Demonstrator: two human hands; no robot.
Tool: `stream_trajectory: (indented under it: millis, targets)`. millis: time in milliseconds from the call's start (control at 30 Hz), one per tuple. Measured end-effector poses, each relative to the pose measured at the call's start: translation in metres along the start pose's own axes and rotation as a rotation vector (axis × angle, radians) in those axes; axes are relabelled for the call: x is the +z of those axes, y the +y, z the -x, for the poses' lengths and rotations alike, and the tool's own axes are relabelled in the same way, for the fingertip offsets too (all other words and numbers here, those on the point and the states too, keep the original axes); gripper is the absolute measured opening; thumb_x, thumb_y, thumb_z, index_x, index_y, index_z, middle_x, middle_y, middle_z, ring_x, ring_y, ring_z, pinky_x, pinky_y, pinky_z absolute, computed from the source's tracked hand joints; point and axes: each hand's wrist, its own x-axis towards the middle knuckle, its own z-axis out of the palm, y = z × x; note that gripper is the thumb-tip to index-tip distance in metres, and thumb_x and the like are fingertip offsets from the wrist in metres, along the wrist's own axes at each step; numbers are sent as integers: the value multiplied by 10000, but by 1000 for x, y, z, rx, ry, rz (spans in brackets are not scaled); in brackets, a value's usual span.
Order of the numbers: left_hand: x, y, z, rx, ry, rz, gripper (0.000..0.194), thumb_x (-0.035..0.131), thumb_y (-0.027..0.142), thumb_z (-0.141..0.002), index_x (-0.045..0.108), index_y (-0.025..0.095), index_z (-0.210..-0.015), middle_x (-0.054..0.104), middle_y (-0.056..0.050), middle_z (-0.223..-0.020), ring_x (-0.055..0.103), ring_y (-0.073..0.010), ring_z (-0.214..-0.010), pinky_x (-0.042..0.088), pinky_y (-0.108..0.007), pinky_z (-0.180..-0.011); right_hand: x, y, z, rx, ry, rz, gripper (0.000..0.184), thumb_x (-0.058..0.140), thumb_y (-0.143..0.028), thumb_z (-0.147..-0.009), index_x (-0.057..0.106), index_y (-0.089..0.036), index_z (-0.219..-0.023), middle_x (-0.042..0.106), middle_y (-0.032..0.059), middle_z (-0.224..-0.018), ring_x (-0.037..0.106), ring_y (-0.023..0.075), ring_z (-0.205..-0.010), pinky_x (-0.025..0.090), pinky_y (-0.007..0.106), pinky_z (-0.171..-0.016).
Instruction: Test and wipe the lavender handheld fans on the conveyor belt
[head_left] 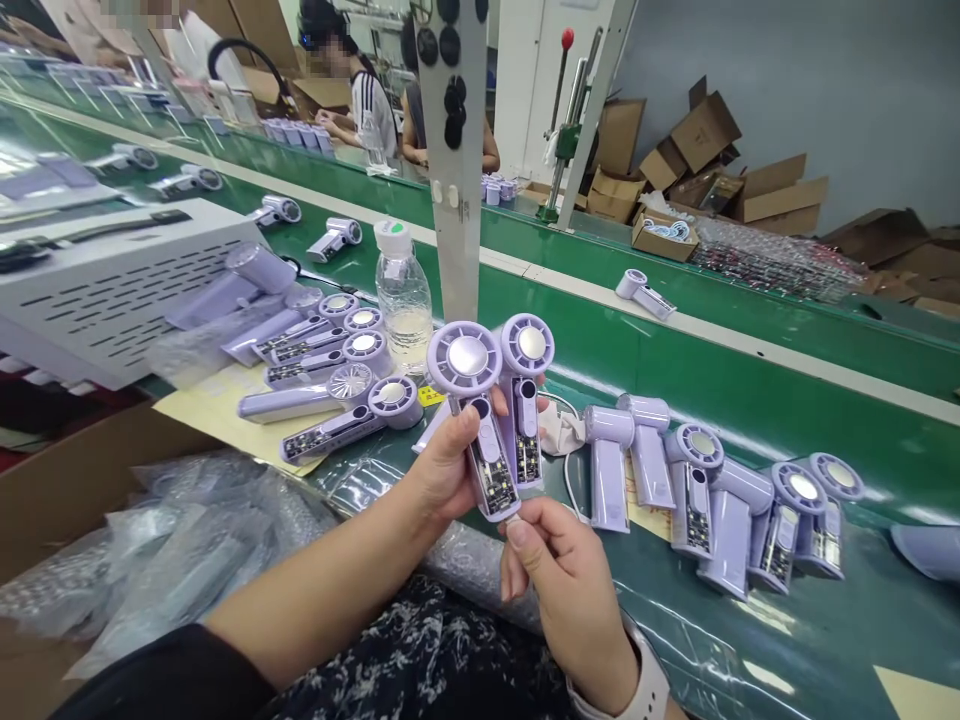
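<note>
My left hand (450,465) is closed around two lilac handheld fans side by side. The nearer fan (466,358) has a silver disc in its round head, and its handle stands open with the circuit board bare. Behind it the second fan (527,345) shows its board too. At the bottom end of the nearer handle, my right hand (562,565) pinches a small pale piece, which looks like the plug of the white cable (571,480) that loops down behind that hand. The fingers hide most of this piece.
Several lilac fans (351,415) lie left beside a water bottle (405,300); more fans (697,490) lie right. A box of plastic bags (187,540) is at lower left, a white vented case (142,290) above. Beyond the green conveyor belt (720,390), co-workers (367,105) sit.
</note>
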Motion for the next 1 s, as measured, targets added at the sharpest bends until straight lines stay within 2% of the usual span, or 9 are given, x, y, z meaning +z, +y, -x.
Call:
stream_trajectory:
  millis: [133, 200, 333, 400, 500, 633, 767, 933, 1000]
  targets:
    - [-7, -5, -2, 96, -51, -55, 562, 884, 664, -555, 697, 198, -808, 706, -57, -1251, 717, -246, -1074, 620, -310, -879, 9, 8, -1, 57, 70, -106, 465, 593, -632, -948, 507, -215, -763, 416, -102, -476, 435, 87, -389, 340, 206, -423]
    - [-10, -6, -1, 114, -74, -64, 579, 879, 682, -539, 702, 202, -811, 707, -51, -1253, 715, -228, -1064, 617, -297, -891, 10, 11, -1, 37, 62, -87, 449, 537, -623, -980, 499, -222, -781, 422, -95, -498, 454, 102, -416, 370, 222, -449]
    - [-8, -3, 4, 81, -52, -13, 592, 879, 692, -510, 689, 206, -790, 717, -47, -1230, 723, -228, -1025, 629, -297, -854, 5, 6, 1, -179, 5, 272, 317, 459, -441, -1053, 582, -214, -869, 618, 15, -805, 590, 159, -729, 468, 279, -685]
    - [-4, 0, 7, 48, -12, 67, 579, 868, 694, -524, 676, 204, -766, 714, -46, -1235, 723, -238, -1032, 631, -316, -862, 3, 3, 3, -306, -11, 385, 273, 408, -365, -1065, 584, -224, -913, 631, 36, -934, 598, 174, -835, 469, 284, -740]
    - [3, 7, 10, -4, 28, 205, 544, 868, 674, -555, 681, 210, -769, 726, -42, -1185, 730, -227, -1002, 638, -333, -849, 5, 1, 3, -430, 1, 393, 297, 369, -348, -1068, 539, -228, -858, 614, 43, -971, 598, 188, -898, 477, 297, -789]
    - [7, 15, 11, 12, 10, 199, 531, 910, 619, -525, 681, 189, -737, 735, -55, -1152, 733, -236, -993, 639, -334, -833, 8, 4, -1, -303, 89, 304, 337, 437, -405, -1068, 551, -219, -811, 590, 2, -754, 560, 148, -676, 446, 259, -639]
    - [4, 16, 17, 48, -61, 124, 497, 939, 566, -517, 704, 187, -736, 734, -57, -1173, 727, -233, -1011, 634, -322, -854, 12, 9, -3, -122, 125, 76, 449, 495, -571, -1022, 500, -221, -741, 426, -81, -495, 420, 104, -453, 347, 226, -489]
    - [-7, 4, 24, 129, -61, 1, 509, 914, 608, -554, 707, 201, -779, 704, -65, -1239, 695, -245, -1107, 607, -301, -913, 19, 18, 0, 22, 180, -69, 493, 517, -660, -975, 447, -236, -734, 351, -116, -449, 307, 86, -398, 256, 209, -423]
    - [-12, 1, 25, 116, -46, -34, 550, 911, 641, -524, 691, 198, -764, 698, -76, -1247, 690, -258, -1113, 605, -307, -915, 18, 20, -1, 24, 177, -14, 475, 486, -643, -996, 460, -235, -752, 379, -104, -472, 341, 98, -423, 294, 218, -445]
